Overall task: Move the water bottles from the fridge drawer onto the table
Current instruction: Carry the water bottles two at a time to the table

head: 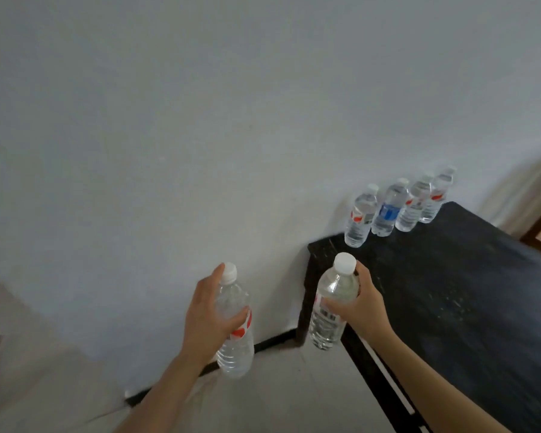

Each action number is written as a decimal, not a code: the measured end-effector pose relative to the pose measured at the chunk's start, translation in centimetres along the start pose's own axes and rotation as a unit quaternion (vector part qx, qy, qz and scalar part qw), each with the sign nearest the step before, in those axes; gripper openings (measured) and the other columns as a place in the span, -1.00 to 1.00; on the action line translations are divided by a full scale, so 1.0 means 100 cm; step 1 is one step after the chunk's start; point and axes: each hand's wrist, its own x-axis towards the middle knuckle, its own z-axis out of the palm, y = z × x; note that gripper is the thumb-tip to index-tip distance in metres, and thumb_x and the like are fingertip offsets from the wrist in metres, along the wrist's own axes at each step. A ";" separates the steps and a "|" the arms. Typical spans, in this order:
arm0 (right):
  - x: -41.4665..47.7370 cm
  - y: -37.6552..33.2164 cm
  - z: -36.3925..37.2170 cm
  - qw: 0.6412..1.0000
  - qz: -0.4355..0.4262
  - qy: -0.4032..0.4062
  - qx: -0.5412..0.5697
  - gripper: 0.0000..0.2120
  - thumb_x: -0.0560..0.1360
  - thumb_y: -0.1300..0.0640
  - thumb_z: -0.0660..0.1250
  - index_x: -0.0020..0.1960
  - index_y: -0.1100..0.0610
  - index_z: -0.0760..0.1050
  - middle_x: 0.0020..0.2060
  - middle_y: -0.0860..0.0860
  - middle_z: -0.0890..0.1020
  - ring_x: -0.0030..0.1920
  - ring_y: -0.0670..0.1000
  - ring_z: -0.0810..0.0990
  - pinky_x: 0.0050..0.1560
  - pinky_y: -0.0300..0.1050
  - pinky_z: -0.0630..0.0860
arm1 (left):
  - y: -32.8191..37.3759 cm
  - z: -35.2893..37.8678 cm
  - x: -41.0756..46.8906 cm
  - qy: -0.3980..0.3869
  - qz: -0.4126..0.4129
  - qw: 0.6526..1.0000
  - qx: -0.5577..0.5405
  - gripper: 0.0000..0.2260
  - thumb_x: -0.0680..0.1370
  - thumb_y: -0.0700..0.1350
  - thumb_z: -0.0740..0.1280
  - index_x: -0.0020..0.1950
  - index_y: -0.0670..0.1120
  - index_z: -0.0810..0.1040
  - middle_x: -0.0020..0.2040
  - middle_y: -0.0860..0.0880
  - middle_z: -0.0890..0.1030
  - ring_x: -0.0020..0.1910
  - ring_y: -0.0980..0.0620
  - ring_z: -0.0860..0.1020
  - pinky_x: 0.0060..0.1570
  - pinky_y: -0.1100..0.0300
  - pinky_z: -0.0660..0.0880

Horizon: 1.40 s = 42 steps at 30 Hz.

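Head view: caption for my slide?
Left hand holds one clear plastic water bottle, right hand another; four stand on black table.

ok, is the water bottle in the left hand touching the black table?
Apart. Head view: the left hand holds the water bottle clear of the black table, with wall and floor showing between them.

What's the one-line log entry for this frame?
left hand: grips red-label bottle | right hand: grips second bottle | black table: four bottles upright by wall | status: neither set down yet
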 end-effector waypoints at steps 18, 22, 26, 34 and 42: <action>0.058 0.100 -0.108 0.923 0.222 0.313 -0.038 -0.28 0.26 0.24 0.53 0.32 0.02 0.29 0.02 0.01 0.53 0.00 0.04 0.52 -0.02 -0.10 0.42 | 0.030 0.201 0.164 -0.250 0.088 0.957 -0.114 -0.28 0.29 -0.17 0.55 0.21 0.30 0.21 0.12 0.16 0.40 0.15 0.11 0.42 0.12 0.21 0.34; 0.105 0.120 -0.140 0.925 0.210 0.313 -0.047 -0.28 0.25 0.22 0.53 0.31 0.01 0.29 0.05 0.02 0.54 0.06 0.08 0.54 0.01 -0.08 0.43 | 0.054 0.239 0.181 -0.226 0.093 0.962 -0.123 -0.31 0.26 -0.18 0.56 0.14 0.31 0.25 0.03 0.22 0.38 0.03 0.30 0.43 0.01 0.43 0.33; 0.167 0.129 -0.166 0.945 0.175 0.273 -0.043 -0.27 0.24 0.21 0.54 0.31 0.00 0.29 0.12 0.05 0.52 0.09 0.06 0.52 0.06 -0.07 0.45 | 0.072 0.264 0.197 -0.178 0.080 0.974 -0.116 -0.29 0.27 -0.30 0.54 0.14 0.26 0.25 0.03 0.19 0.39 -0.02 0.37 0.45 -0.14 0.63 0.30; 0.302 0.140 -0.192 0.980 0.107 0.166 -0.024 -0.28 0.28 0.19 0.52 0.35 0.07 0.27 0.20 0.08 0.48 0.19 0.09 0.48 0.17 0.00 0.44 | 0.074 0.309 0.213 -0.136 0.074 0.984 -0.091 -0.27 0.26 -0.16 0.57 0.20 0.33 0.25 0.10 0.29 0.37 0.06 0.28 0.46 0.01 0.53 0.36; 0.353 0.165 -0.196 0.990 0.096 0.095 -0.046 -0.28 0.27 0.13 0.54 0.34 0.05 0.28 0.23 0.06 0.49 0.22 0.08 0.48 0.17 -0.01 0.47 | 0.081 0.354 0.235 -0.162 0.194 0.966 -0.043 -0.38 0.29 0.11 0.40 0.28 0.23 0.19 0.13 0.27 0.33 0.14 0.19 0.40 0.13 0.40 0.37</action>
